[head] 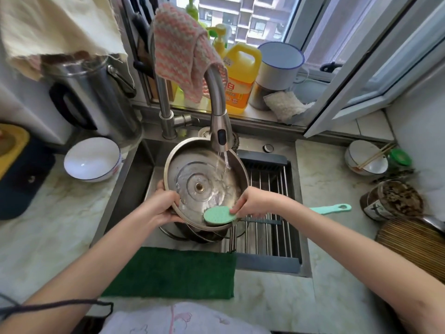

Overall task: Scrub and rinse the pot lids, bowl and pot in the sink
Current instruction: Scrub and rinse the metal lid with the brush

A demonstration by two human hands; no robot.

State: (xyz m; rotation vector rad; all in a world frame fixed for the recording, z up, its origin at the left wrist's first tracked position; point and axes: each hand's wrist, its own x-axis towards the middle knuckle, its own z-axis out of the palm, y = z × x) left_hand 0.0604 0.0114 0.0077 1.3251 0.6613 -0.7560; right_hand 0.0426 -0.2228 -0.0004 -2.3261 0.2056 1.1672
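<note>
A steel pot lid (199, 174), underside up, is held tilted over the sink (134, 189) under running water from the faucet (220, 131). My left hand (163, 203) grips the lid's near-left rim. My right hand (252, 203) grips a mint-green scrub brush; its round head (219, 215) presses on the lid's near rim and its handle (332, 208) sticks out to the right. A dark pot (199, 235) lies in the sink below the lid, mostly hidden. A white bowl (92, 159) stands on the left counter.
A drying rack (272, 201) spans the sink's right half. A green cloth (173, 271) lies on the front edge. A steel kettle (96, 92) stands back left, a yellow detergent jug (240, 75) on the sill, and a bowl with chopsticks (367, 157) and a jar (395, 201) at right.
</note>
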